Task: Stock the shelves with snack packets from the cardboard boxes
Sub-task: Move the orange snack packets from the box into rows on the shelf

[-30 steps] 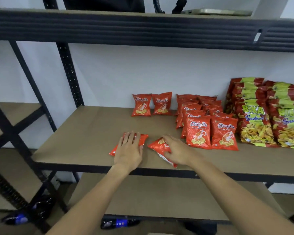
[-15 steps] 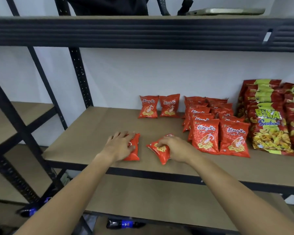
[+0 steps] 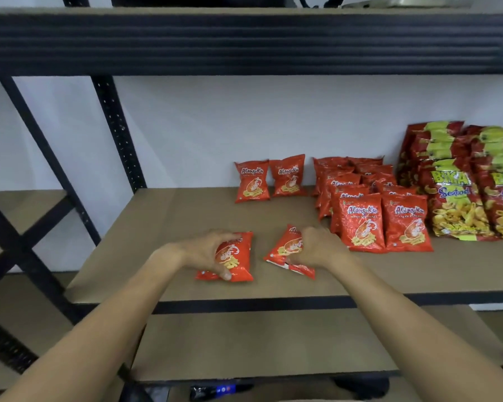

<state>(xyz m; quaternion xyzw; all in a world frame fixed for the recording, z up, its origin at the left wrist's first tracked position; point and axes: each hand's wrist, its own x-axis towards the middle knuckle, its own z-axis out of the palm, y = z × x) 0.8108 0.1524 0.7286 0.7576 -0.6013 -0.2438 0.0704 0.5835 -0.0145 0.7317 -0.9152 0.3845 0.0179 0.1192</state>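
Each hand, left hand and right hand, grips one red packet left of the standing rows; stand both upright, labels forward.

Two red snack packets on the shelf

Left packet upright, right packet tilted, both near the shelf's front edge.

Plain white wall stood behind the rack, well past my hands. Black metal upright with punched holes rose ahead-left of them, diagonal braces farther left. Dark ribbed beam ran overhead. Brown board shelf lay under my hands, another board level below. Lighting was flat and dim.
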